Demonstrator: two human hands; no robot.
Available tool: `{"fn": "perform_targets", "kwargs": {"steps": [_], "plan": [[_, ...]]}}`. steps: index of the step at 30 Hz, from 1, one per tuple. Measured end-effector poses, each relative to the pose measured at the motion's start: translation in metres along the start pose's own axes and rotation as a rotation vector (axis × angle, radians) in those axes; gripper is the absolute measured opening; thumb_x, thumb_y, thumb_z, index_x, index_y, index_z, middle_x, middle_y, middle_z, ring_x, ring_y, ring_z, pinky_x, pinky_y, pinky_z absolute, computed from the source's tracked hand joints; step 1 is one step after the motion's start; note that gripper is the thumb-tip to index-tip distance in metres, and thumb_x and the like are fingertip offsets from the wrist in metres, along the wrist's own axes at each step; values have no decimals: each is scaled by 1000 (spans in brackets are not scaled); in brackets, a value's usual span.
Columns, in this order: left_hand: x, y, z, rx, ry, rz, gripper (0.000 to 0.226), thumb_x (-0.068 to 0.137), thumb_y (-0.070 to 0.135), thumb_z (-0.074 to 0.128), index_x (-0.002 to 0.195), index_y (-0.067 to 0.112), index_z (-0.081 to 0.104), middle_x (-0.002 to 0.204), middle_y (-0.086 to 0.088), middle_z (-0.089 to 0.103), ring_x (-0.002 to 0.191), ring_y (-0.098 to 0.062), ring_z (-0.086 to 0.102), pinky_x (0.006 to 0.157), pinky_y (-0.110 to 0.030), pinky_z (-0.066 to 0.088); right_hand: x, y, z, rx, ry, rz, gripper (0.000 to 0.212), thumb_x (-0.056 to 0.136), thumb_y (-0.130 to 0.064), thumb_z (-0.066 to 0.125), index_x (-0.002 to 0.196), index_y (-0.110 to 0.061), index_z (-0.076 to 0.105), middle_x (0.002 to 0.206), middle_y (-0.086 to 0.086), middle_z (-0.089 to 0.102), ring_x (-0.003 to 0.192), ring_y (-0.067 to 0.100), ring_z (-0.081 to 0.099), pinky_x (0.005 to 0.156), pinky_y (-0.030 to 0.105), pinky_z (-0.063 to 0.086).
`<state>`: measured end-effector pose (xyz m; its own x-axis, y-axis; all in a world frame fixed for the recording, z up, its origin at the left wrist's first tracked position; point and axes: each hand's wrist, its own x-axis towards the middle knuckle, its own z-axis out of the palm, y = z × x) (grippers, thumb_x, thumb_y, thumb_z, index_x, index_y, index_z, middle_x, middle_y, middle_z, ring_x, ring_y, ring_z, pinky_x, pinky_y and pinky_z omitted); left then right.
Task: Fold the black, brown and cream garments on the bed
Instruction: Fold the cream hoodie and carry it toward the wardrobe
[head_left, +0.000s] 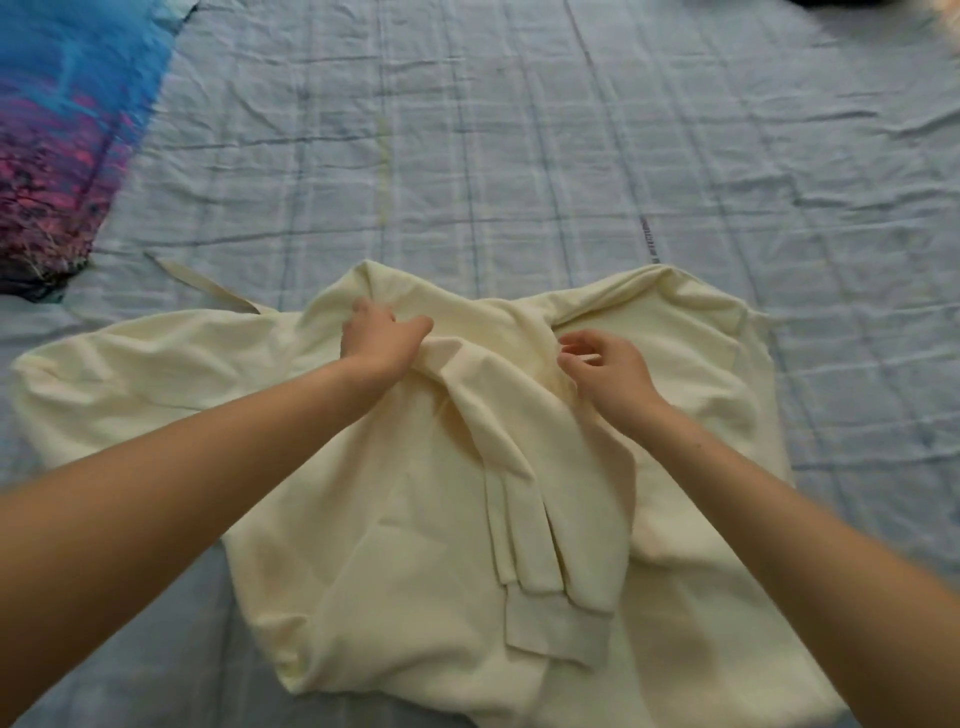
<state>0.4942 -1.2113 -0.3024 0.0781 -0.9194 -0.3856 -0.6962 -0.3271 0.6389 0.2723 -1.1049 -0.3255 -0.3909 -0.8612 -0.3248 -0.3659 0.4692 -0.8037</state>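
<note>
Blue checked bed (519, 130) with the cream garment (395, 545) spread across its near edge, left hand (382, 338) and right hand (605, 374) at the cloth's far end.
Head view: the garment's long axis runs from the near edge toward the far one. One sleeve (124, 369) lies out toward the bed's left edge, and another (524, 519) is laid down the middle, cuff nearest the person. The left hand grips a bunched fold. The right hand, just beside it, curls its fingers and seems to pinch a small ridge of cloth. Both hands reach about equally far, so the next fold likely comes from the far end toward the near edge.
</note>
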Motion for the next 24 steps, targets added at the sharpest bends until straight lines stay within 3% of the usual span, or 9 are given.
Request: {"fn": "perform_targets", "kwargs": {"steps": [2,4,7,10,13,16,20,22,24], "plan": [[13,-6,2,-46,-80,-115,69,80,42,70,129,-1,47,123,-14,57,110,-31,57,92,-39,49,15,-1,16,-37,27,-25,36,89,-23,69,124,-15,64,121,4,67,96,18,63,90,33,50],[16,-12,6,-107,-153,-105,80,77,40,76,139,6,36,129,-11,49,108,-28,55,94,-36,47,26,-3,27,-118,32,-57,48,87,-25,71,132,-16,56,128,3,62,111,21,60,96,31,44],[15,-21,7,-120,-164,22,69,72,20,81,125,22,36,119,-7,38,92,-21,50,86,-33,45,34,-3,35,-193,14,-121,50,85,-17,70,130,-19,48,125,7,62,107,26,60,91,31,46],[21,-26,0,-235,-164,177,50,68,4,79,106,25,53,105,-2,52,89,-21,58,79,-33,55,42,-10,26,-80,54,-147,40,84,-8,68,117,-26,53,100,-3,63,84,19,62,69,24,48],[31,-16,-15,-461,-180,318,46,70,-7,75,96,29,63,100,0,64,80,-14,66,71,-23,56,65,-33,5,138,145,-159,32,82,-8,72,106,-25,58,90,4,66,75,18,63,64,24,51],[46,-1,-22,-632,-150,343,43,71,-18,68,90,21,65,90,-9,68,79,-15,67,72,-22,55,99,-62,-7,286,232,-145,29,78,-14,79,99,-25,61,84,5,72,67,12,65,61,25,53],[68,0,-16,-453,-42,270,32,78,-12,65,96,15,63,107,-21,65,83,-20,65,70,-24,54,134,-69,15,217,161,-68,33,84,-19,76,115,-18,64,105,12,71,83,18,66,78,31,56],[73,-6,-10,-286,-26,175,36,80,0,69,111,18,61,125,-17,52,90,-19,61,75,-22,50,134,-59,25,110,99,8,45,88,-23,71,131,-18,57,117,11,65,95,21,64,83,30,51],[69,-12,-10,-174,7,138,46,81,16,73,121,25,54,124,-9,40,91,-19,56,86,-25,46,114,-47,23,-25,121,-10,52,91,-22,65,140,-17,48,122,9,60,101,22,60,84,28,46]]}}
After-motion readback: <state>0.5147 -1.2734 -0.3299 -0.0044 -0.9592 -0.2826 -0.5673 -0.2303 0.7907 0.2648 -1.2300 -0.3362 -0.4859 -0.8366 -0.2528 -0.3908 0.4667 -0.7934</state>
